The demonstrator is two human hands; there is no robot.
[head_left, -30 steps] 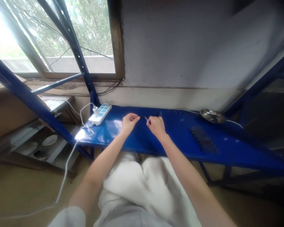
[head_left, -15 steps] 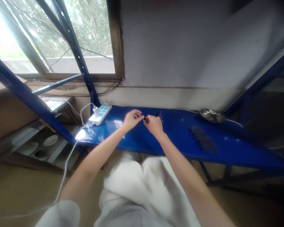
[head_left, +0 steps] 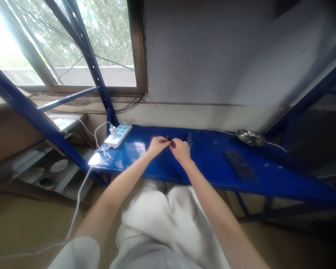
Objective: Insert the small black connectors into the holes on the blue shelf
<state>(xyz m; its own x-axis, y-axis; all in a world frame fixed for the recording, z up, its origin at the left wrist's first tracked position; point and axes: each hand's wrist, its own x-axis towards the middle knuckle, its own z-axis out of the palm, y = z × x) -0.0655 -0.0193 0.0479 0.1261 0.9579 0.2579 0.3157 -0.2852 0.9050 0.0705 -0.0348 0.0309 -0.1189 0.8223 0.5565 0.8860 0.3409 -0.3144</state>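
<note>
Above the blue tabletop (head_left: 210, 164), my left hand (head_left: 158, 145) and my right hand (head_left: 180, 149) meet at the fingertips. Between them is a small black piece (head_left: 168, 138), too small to name, which both hands pinch. The fingers of each hand are closed around it and partly hide it. Just right of my right hand, a row of small clear pieces (head_left: 190, 140) lies on the table, with a small dark item (head_left: 185, 136) beside it.
A white power strip (head_left: 119, 135) with a plugged-in charger stands at the table's left end. Toward the right are a shiny metal bowl (head_left: 251, 137) and a blurred-out dark rectangular object (head_left: 240, 164). A white cable (head_left: 77, 203) hangs off the left edge.
My left hand has shifted slightly right and down, and its fingers have closed in more. My right hand has turned a little, and the two hands are now closer together around the black piece.
</note>
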